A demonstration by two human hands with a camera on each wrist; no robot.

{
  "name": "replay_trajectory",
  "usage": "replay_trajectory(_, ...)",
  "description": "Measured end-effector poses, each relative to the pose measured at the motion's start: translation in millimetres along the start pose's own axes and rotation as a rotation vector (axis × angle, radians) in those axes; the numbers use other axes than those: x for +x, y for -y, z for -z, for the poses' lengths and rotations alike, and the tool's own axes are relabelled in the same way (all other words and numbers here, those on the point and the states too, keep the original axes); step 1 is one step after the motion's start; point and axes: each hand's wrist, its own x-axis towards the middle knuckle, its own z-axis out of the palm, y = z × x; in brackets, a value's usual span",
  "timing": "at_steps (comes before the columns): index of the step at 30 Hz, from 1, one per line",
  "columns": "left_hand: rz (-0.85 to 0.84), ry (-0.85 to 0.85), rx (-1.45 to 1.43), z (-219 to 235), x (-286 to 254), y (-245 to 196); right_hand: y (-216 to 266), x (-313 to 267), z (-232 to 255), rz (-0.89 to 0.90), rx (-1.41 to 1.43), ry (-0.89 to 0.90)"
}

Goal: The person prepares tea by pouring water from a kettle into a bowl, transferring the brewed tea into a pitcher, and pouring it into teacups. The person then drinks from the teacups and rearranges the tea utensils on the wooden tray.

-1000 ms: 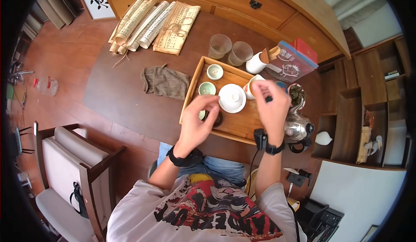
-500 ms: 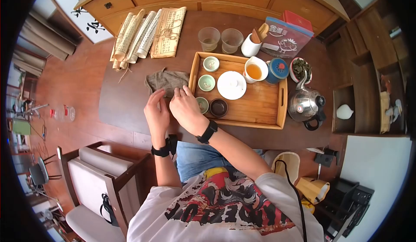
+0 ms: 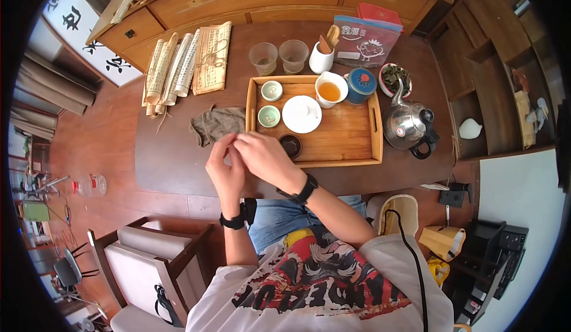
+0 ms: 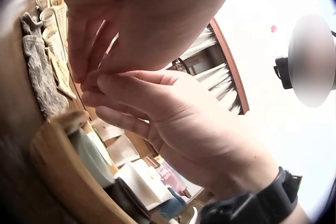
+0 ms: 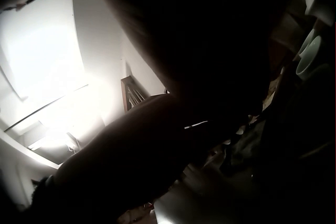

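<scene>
In the head view, the left hand and the right hand meet at the fingertips over the table's near part, just left of the wooden tray. The left wrist view shows the right hand with loosely bent fingers touching those of the left hand; no object shows between them. A crumpled brown cloth lies just beyond the hands. On the tray stand two pale green cups, a dark cup and a white lidded bowl. The right wrist view is very dark.
A white pitcher of amber tea and a blue jar stand at the tray's back right. Right of it is a steel kettle. Behind stand clear cups and a white tool holder; paper scrolls lie back left.
Both hands moved left from over the tray to beside the cloth, then slightly nearer the body, fingertips now together. The head view has shifted as well.
</scene>
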Motion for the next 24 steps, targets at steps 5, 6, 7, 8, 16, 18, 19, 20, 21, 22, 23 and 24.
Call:
replay_trajectory(5, 0.017, 0.157, -0.185, -20.1, -10.7, -43.7, -8.2, -39.1, 37.5, -0.16, 0.177, -0.279)
replay_trajectory(6, -0.02, 0.16, -0.191, -28.3, -11.2, -48.2, -11.9, -47.1, 45.0, -0.216, 0.201, -0.296)
replay_trajectory(7, -0.057, 0.164, -0.196, -36.1, -9.6, -54.0, -14.8, -54.0, 52.9, -0.274, 0.224, -0.313)
replay_trajectory(8, -0.111, 0.188, -0.105, -40.2, -6.5, -63.6, -16.0, -59.3, 61.1, -0.296, 0.232, -0.37)
replay_trajectory(16, -0.319, 0.326, 0.132, -103.8, 17.6, -75.8, -62.7, -94.6, 74.0, -0.46, 0.245, -0.539)
replay_trajectory(18, -0.269, 0.347, 0.187, -109.5, 21.1, -81.2, -69.0, -97.9, 75.2, -0.474, 0.276, -0.558)
replay_trajectory(19, -0.271, 0.356, 0.193, -111.0, 21.8, -81.5, -70.5, -99.3, 76.9, -0.479, 0.293, -0.53)
replay_trajectory(20, -0.271, 0.369, 0.22, -111.4, 22.7, -80.8, -72.1, -100.7, 77.3, -0.484, 0.311, -0.501)
replay_trajectory(21, -0.271, 0.382, 0.247, -111.5, 23.8, -80.1, -74.2, -101.5, 76.5, -0.491, 0.319, -0.505)
replay_trajectory(22, -0.272, 0.389, 0.255, -111.5, 24.7, -80.1, -76.6, -101.7, 75.7, -0.48, 0.323, -0.501)
replay_trajectory(23, -0.274, 0.387, 0.268, -111.0, 24.9, -80.3, -78.8, -101.9, 74.9, -0.468, 0.327, -0.497)
replay_trajectory(24, -0.276, 0.387, 0.281, -110.6, 24.8, -80.0, -80.5, -102.4, 74.1, -0.475, 0.335, -0.502)
